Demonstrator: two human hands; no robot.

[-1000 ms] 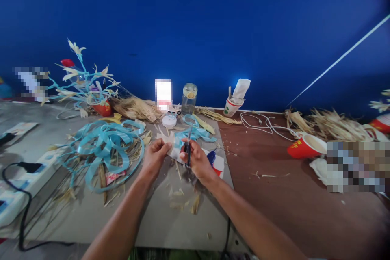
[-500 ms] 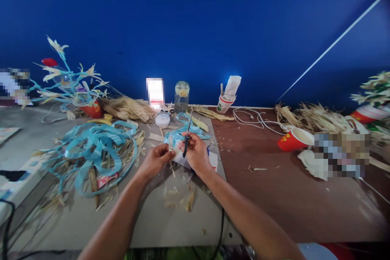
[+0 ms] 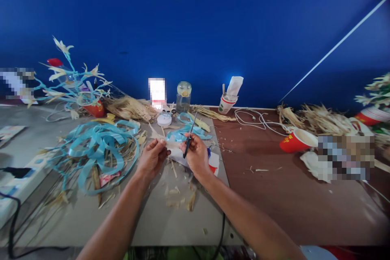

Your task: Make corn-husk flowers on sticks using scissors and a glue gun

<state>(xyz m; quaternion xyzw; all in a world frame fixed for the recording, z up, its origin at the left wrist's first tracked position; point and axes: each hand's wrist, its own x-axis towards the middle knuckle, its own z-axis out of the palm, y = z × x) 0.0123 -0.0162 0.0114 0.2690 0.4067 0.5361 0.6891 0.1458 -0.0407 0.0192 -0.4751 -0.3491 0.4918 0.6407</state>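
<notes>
My right hand (image 3: 196,154) is closed round a pair of scissors (image 3: 190,134), their dark handle low and the thin blades pointing up and away. My left hand (image 3: 154,156) pinches a pale, thin strip of dried husk (image 3: 173,145), which stretches across toward the fingertips of my right hand. Whether the right fingers also grip the strip I cannot tell. Behind the hands lies light-blue ribbon (image 3: 199,131). Under my right hand is a white sheet (image 3: 215,161) with a red patch. Husk scraps (image 3: 191,201) lie on the grey tabletop in front.
To the left are a tangle of blue ribbon (image 3: 100,150), a blue-stemmed husk flower branch (image 3: 71,79) and a power strip (image 3: 27,178). A glass jar (image 3: 183,96) and a white cup (image 3: 227,105) stand at the back. Rightward, a red paper cup (image 3: 294,141) lies tipped.
My left hand has shifted a little left and up, and the husk strip now spans the gap between my hands. The scissors stay in my right hand. The view has shifted slightly.
</notes>
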